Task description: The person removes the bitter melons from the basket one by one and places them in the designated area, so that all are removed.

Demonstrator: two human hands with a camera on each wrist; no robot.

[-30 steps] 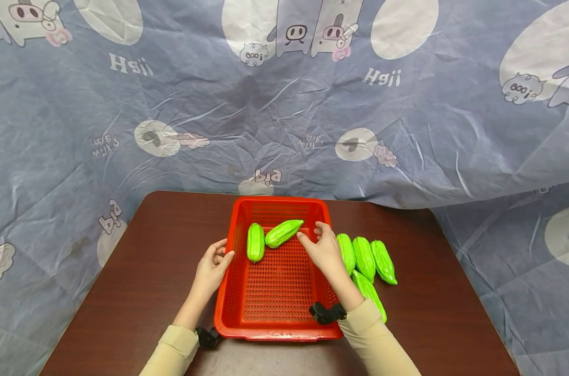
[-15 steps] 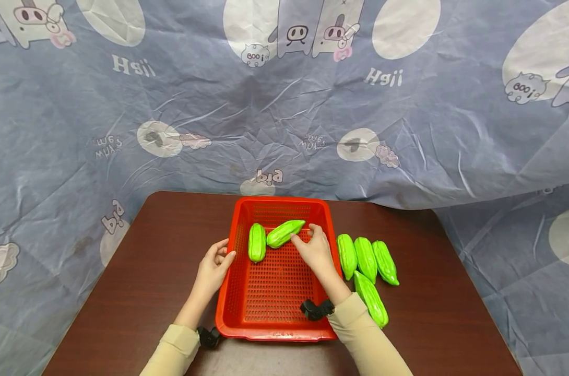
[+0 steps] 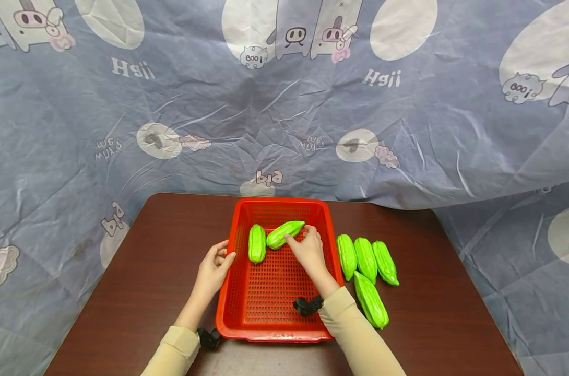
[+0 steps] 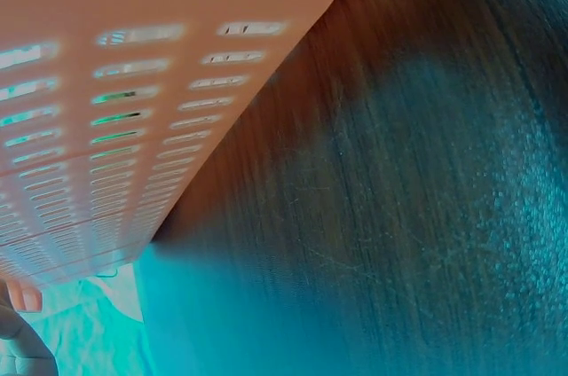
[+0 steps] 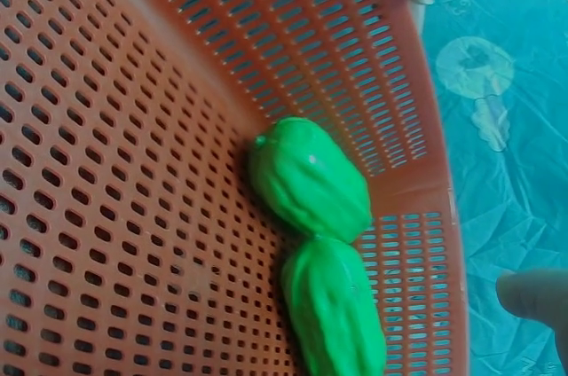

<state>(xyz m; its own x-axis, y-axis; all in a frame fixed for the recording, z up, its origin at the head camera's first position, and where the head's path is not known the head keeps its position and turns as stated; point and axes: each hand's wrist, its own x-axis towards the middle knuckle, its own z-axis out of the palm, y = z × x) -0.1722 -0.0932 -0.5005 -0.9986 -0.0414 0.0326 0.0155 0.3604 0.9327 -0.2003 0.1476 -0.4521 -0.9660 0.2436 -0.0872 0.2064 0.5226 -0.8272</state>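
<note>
Red plastic basket (image 3: pixel 275 333) stands on the brown table (image 3: pixel 172 235), left rim gripped by the left hand (image 3: pixel 215 265). Inside, toward the far end, lie a lengthwise gourd (image 3: pixel 256 244) and a slanted gourd (image 3: pixel 281 236). Right hand (image 3: pixel 309 251), thumb and fingers parted, is at the latter; contact unconfirmed. Four more gourds (image 3: pixel 366 259) lie right of the basket.

Cropped and unclear
Whether the right hand (image 3: pixel 309 251) touches the slanting vegetable (image 3: pixel 282 235) is hard to tell; the right wrist view crops that vegetable, the left wrist view the left hand (image 4: pixel 22 338). Lettering (image 3: pixel 283 335) on the basket (image 3: pixel 242 332) is unreadably small.
</note>
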